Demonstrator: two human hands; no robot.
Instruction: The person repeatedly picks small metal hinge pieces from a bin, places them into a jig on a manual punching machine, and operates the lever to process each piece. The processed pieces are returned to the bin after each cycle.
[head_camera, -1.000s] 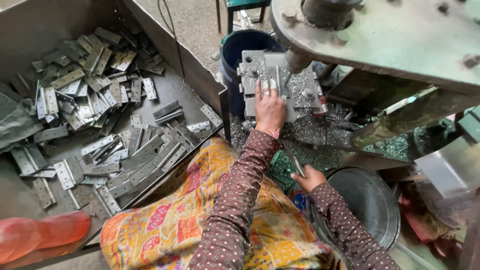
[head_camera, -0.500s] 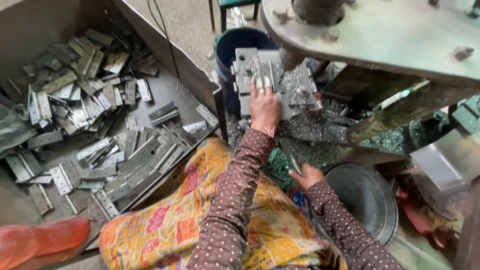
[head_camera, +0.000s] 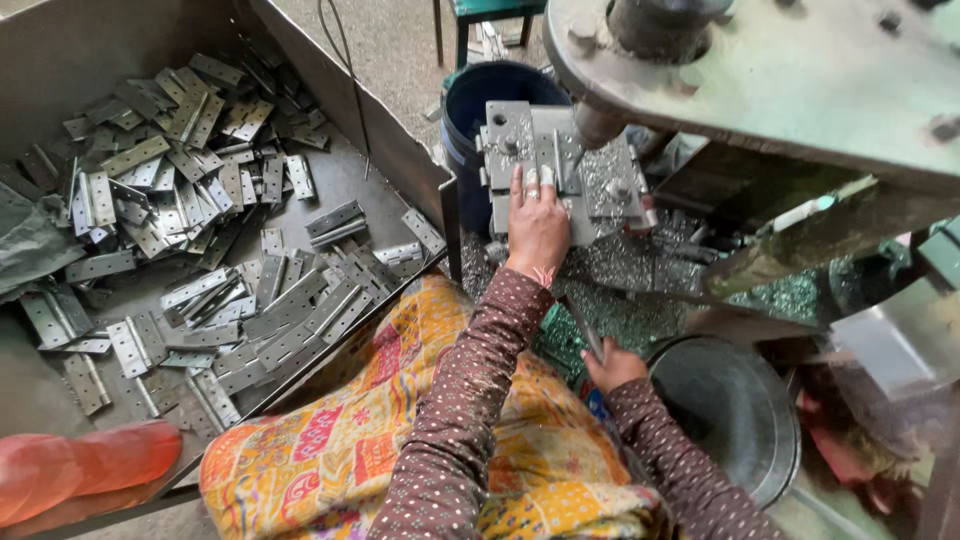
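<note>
Your metal bin on the left holds a loose heap of flat grey hinges, thickest toward its far left corner and thinning to scattered pieces by the near right wall. Past the bin's right corner stands a dark blue bucket; you cannot see what is in it. At your right knee sits a round dark pan, and its inside looks bare from here.

Your left hand reaches forward, arm nearly straight, palm down and fingers extended flat on the grey die block under the press head. It presses on the block rather than closing round anything; whether a hinge lies beneath the fingers cannot be told. Metal shavings litter the surface around the block's near edge.

Your right hand stays low, close to your lap, just beside the pan's left rim. It is clenched around a thin metal rod that slants up and away toward the block. Both sleeves are brown with pale dots, and a yellow patterned cloth covers your lap against the bin's near wall.
</note>
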